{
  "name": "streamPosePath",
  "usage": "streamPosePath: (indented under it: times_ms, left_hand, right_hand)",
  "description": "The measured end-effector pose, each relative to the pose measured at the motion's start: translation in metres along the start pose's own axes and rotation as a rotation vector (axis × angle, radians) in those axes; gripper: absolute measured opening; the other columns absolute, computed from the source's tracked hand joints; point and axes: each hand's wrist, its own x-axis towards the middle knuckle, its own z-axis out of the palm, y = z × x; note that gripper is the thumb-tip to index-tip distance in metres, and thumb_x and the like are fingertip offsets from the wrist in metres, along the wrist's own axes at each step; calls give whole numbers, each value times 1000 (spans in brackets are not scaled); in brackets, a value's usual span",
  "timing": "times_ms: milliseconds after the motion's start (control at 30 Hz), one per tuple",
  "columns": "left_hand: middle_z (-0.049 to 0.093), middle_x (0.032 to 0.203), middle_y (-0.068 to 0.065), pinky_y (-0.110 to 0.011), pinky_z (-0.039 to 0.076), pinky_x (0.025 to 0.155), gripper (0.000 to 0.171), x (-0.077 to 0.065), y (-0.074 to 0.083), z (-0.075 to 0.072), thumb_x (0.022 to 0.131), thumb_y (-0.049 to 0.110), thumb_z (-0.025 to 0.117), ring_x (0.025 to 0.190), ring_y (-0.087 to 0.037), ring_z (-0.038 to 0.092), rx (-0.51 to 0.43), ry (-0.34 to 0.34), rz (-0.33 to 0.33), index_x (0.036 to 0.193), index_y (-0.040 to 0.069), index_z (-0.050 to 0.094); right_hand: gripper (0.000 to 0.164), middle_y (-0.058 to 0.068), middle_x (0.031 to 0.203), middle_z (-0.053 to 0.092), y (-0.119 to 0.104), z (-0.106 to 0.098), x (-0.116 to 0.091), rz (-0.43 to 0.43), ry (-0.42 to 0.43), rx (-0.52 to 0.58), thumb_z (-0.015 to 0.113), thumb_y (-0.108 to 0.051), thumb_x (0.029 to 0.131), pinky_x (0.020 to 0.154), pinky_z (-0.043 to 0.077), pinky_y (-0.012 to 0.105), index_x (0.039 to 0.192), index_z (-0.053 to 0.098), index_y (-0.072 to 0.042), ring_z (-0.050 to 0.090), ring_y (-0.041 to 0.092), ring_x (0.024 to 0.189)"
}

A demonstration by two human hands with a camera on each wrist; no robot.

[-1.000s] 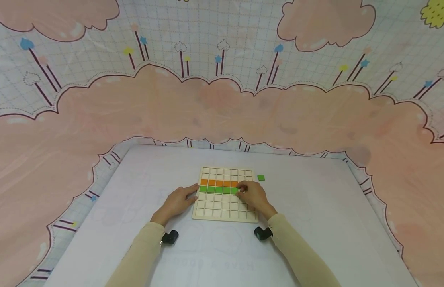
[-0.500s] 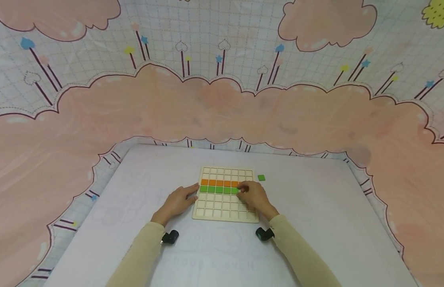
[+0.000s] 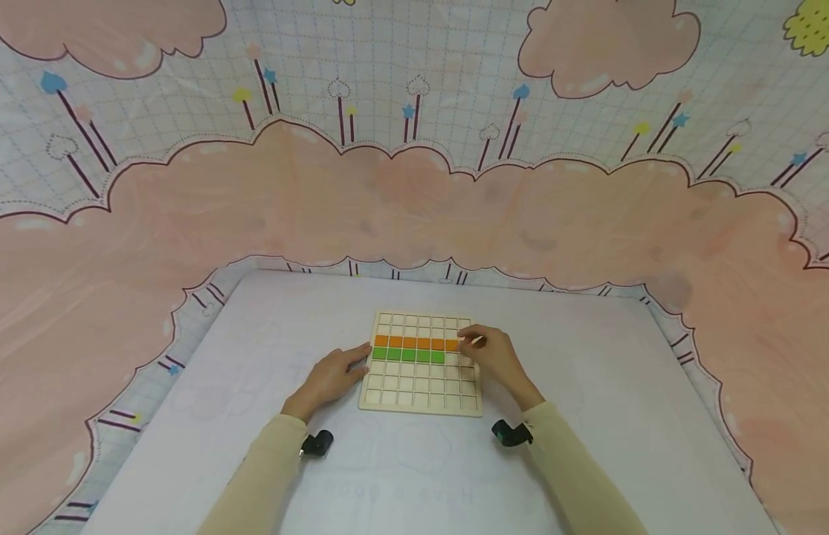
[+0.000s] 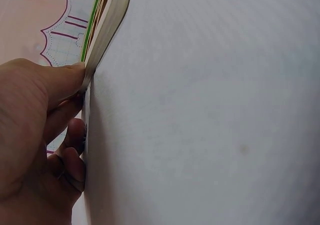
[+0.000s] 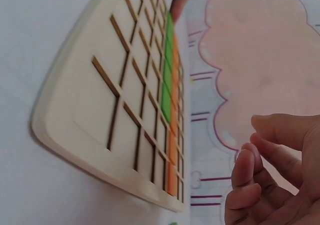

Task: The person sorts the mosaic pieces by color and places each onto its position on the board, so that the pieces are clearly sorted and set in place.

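Observation:
A pale wooden grid board (image 3: 417, 383) lies on the white table. An orange row of tiles (image 3: 417, 342) crosses it, and in the right wrist view it reaches the last column. Directly nearer lies a shorter row of green tiles (image 3: 409, 355), with bare cells at its right end. My left hand (image 3: 330, 379) touches the board's left edge with extended fingers and thumb. Over the board's right edge is my right hand (image 3: 497, 357), thumb and forefinger near each other with nothing between them. In the right wrist view its other fingers are loosely bent.
A sliver of a loose green tile (image 5: 172, 223) shows beyond the board's right edge in the right wrist view; the right hand hides it in the head view. A black wrist camera (image 3: 512, 433) sits by the right sleeve. A printed cloth (image 3: 414, 208) hangs behind the table.
My right hand has moved right and away from me, off the end of the green row. It uncovers bare cells there and now covers the loose green tile. The left hand stays put.

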Motion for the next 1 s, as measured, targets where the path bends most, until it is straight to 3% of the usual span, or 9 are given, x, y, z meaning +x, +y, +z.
streamPosePath:
  times_ms: [200,533,733,1000]
  left_hand:
    - [45,154,4,-53,43,107,52,0,0,0,98,29,60,130,-33,52,4,4,-7,147,20,47]
    - [45,153,4,-53,43,107,52,0,-1,1,97,29,61,130,-33,52,-2,5,-2,146,19,47]
    - [44,154,5,-54,39,111,51,0,-1,2,98,30,60,135,-34,49,10,0,6,146,19,47]
    - [45,153,5,-51,44,106,51,-1,0,0,98,30,60,127,-32,55,26,4,17,146,18,48]
  right_hand:
    - [25,7,97,70,3,-18,3,7,44,-29,72,-19,89,69,49,25,111,72,-7,63,21,87]
    - [24,11,100,71,27,-33,17,37,94,-33,70,-18,90,67,49,25,111,71,-7,64,24,87]
    - [26,13,106,69,41,-35,25,113,84,-20,67,-19,92,65,48,24,113,70,-6,63,25,90]
    - [26,13,110,67,51,-32,31,211,69,13,67,-20,93,69,50,24,115,70,-6,63,26,93]
